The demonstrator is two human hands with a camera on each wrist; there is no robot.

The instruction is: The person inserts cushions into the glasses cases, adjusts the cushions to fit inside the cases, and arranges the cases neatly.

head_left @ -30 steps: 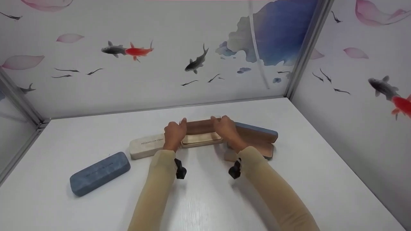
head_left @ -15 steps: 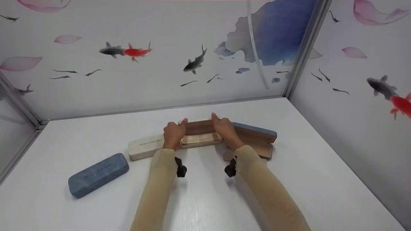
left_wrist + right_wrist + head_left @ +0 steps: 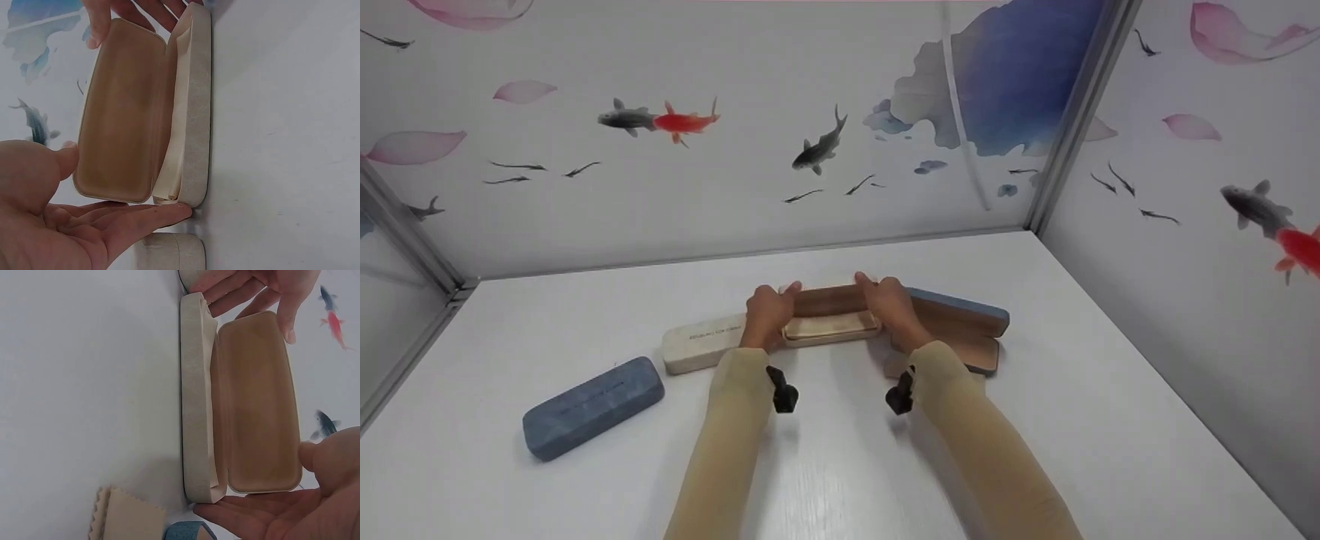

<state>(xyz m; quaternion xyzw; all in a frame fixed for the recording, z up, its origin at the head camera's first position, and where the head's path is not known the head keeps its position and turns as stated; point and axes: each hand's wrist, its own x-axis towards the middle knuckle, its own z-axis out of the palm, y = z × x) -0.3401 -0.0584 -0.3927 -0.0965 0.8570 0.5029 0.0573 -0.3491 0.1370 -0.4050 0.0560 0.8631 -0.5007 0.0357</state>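
A cream glasses case [image 3: 832,341] stands with its lid raised near the back middle of the table, its brown lining towards me. A folded pale cloth [image 3: 832,324] lies in its base. At the case's left end is my left hand [image 3: 769,315], the thumb on the lid's edge and the fingers along the end. My right hand [image 3: 891,306] holds the other end likewise; in the right wrist view its thumb [image 3: 308,455] touches the lid [image 3: 260,405] and its fingers stretch past the base's end.
Left of the hands are a closed cream case [image 3: 701,345] and a closed blue case [image 3: 594,409]. An opened blue case [image 3: 960,315] with brown lining stands on the right, partly hidden by my arm. A zigzag-edged beige cloth [image 3: 129,514] lies before it. Printed walls surround the table.
My right wrist has shifted slightly left, and its thumb lifted, then settled back at the lid's top edge. The left hand and the raised lid have hardly moved.
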